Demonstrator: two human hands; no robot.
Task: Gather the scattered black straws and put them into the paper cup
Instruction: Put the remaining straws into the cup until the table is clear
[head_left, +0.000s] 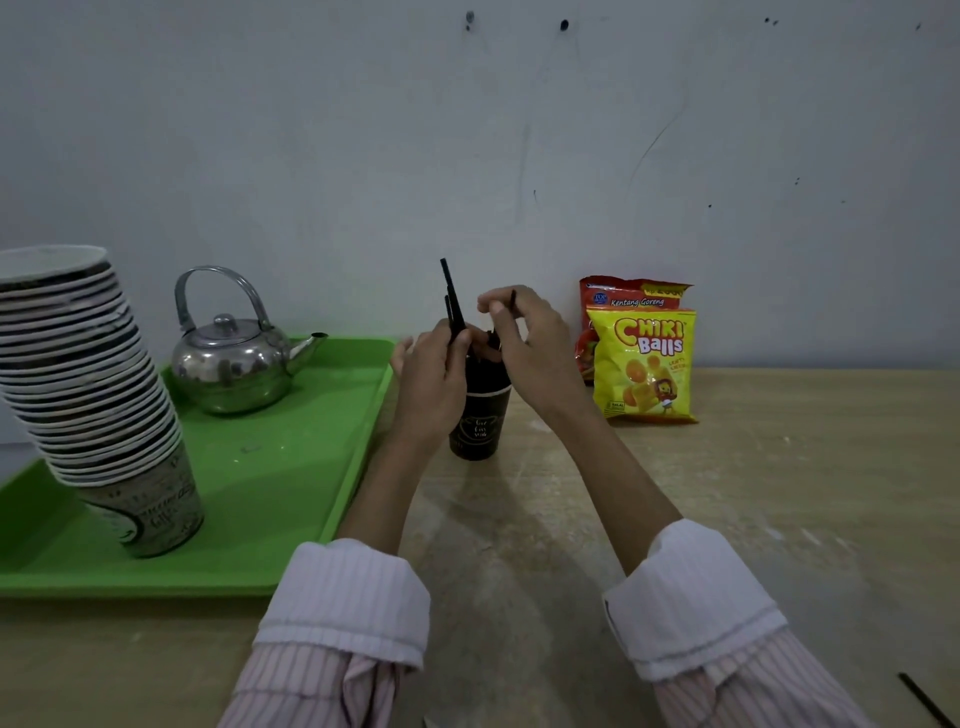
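A dark paper cup (479, 421) stands upright on the wooden table, just right of the green tray. My left hand (431, 379) is against the cup's left side near the rim and grips black straws (451, 296) that stick up above it. My right hand (530, 348) hovers over the cup's mouth and pinches one black straw (512, 301) between thumb and fingers, its lower end at the rim. Dark straw ends show inside the cup. Another black straw (927, 701) lies on the table at the bottom right corner.
A green tray (291, 467) on the left holds a steel kettle (234, 358) and a leaning stack of paper cups (88, 395). Two snack bags (644, 358) stand against the wall right of the cup. The wooden table (753, 493) stretches to the right.
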